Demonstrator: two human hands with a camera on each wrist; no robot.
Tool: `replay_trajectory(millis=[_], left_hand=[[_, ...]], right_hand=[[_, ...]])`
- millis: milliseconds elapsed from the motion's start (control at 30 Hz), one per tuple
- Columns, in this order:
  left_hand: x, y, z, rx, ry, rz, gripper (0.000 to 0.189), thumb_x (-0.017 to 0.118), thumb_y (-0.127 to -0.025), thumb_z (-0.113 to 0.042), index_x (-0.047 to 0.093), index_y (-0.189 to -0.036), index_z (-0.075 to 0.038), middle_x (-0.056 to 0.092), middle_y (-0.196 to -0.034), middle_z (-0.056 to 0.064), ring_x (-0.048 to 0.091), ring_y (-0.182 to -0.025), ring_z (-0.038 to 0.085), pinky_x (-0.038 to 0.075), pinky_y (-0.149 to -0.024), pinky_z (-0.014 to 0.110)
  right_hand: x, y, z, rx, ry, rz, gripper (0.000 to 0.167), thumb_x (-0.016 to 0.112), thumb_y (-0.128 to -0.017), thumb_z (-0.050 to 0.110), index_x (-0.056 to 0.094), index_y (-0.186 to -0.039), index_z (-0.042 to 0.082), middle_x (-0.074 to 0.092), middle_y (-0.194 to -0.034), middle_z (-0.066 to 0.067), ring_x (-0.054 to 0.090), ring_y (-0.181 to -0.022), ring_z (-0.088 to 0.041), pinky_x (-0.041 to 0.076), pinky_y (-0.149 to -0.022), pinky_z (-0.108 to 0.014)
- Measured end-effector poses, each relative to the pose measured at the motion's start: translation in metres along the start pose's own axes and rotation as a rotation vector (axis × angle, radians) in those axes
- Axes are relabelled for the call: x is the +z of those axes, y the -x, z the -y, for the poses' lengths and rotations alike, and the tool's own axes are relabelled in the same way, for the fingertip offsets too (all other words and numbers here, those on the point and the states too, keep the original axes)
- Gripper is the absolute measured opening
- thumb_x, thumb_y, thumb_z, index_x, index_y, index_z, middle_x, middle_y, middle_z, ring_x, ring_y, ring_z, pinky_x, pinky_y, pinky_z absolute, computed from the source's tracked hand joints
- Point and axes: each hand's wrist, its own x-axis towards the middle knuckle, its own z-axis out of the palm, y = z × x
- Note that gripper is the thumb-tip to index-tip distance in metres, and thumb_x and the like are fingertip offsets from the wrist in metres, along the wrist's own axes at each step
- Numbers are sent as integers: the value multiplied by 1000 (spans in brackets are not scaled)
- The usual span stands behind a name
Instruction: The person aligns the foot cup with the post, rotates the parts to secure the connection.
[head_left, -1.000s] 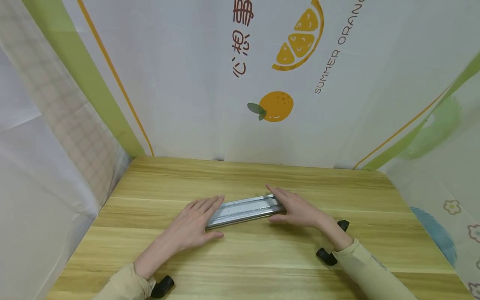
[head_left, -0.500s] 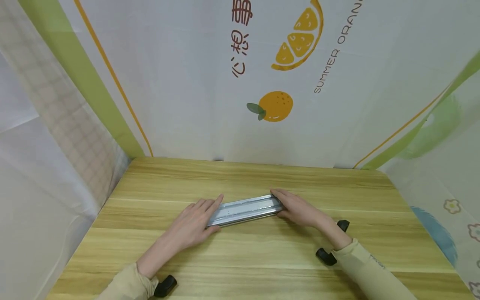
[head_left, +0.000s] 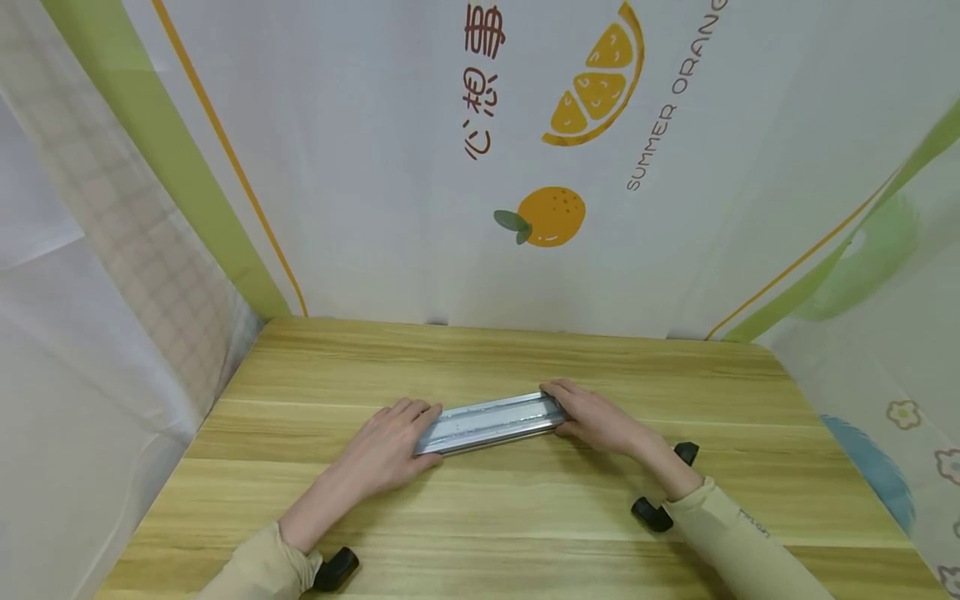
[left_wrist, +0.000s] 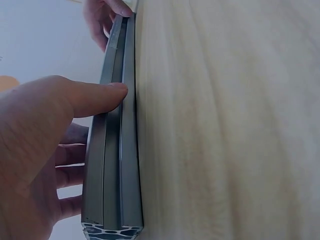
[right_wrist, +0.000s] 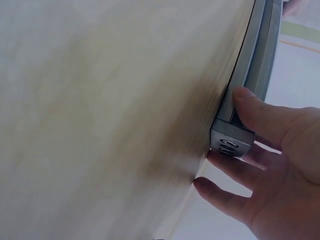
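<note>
A silver aluminium profile (head_left: 491,422) with grooves along its length lies on the wooden table in the head view, slightly slanted, its right end farther back. My left hand (head_left: 388,446) grips its left end, thumb against the near side and fingers over the far side. In the left wrist view, hollow chambers show at the end of the profile (left_wrist: 112,190), and the thumb (left_wrist: 107,95) presses on its grooved side. My right hand (head_left: 596,417) holds the right end. The right wrist view shows that thumb (right_wrist: 260,112) on the near side and fingers around the far side.
Wood-grain table (head_left: 480,517) extends around the profile on all sides. A white curtain with printed oranges (head_left: 551,217) hangs along the table's back edge, and more curtains hang left and right. Black wrist-worn pieces (head_left: 652,514) sit beside the forearms.
Both thumbs have closed in against the near side of the profile, and the spread fingers have drawn together over it. The profile has stayed in about the same place.
</note>
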Motion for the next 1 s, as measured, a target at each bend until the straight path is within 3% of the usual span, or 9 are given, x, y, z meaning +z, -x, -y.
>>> replay_trajectory(millis=[267,433,567,767,1000], left_hand=[[-5,-2,-2,5,60,27,74,79,-86,-46,59,-142,-3,65,-136,15,62,-124,31,53,-103,51],[-8,-2,-3,13,62,13,75,81,-84,-46,60,-141,-2,66,-135,15,64,-123,34,52,-105,52],[-11,-2,-4,18,69,-32,76,83,-82,-47,61,-139,-2,68,-132,15,67,-118,36,54,-103,52],[-15,-6,-7,34,59,-109,75,90,-73,-45,66,-132,-5,71,-123,9,72,-100,27,60,-88,44],[-22,-9,-11,12,83,-171,73,93,-69,-40,67,-129,-7,72,-117,7,69,-96,22,59,-82,43]], right_hand=[[-2,3,-3,-2,-22,1,67,72,-94,15,43,-152,1,51,-151,-17,61,-126,-31,53,-101,-50],[-8,5,-4,-12,-74,-22,68,74,-93,14,44,-152,0,53,-148,-20,61,-125,-33,53,-101,-51],[-16,8,-4,-14,-125,-40,70,76,-91,15,44,-152,2,54,-146,-20,61,-123,-32,53,-99,-48],[-29,13,-5,-49,-224,-84,70,77,-89,14,46,-151,3,52,-145,-18,57,-120,-29,53,-94,-39],[-42,15,-6,-78,-333,-163,71,80,-84,5,51,-148,6,52,-144,-17,53,-115,-25,54,-87,-30]])
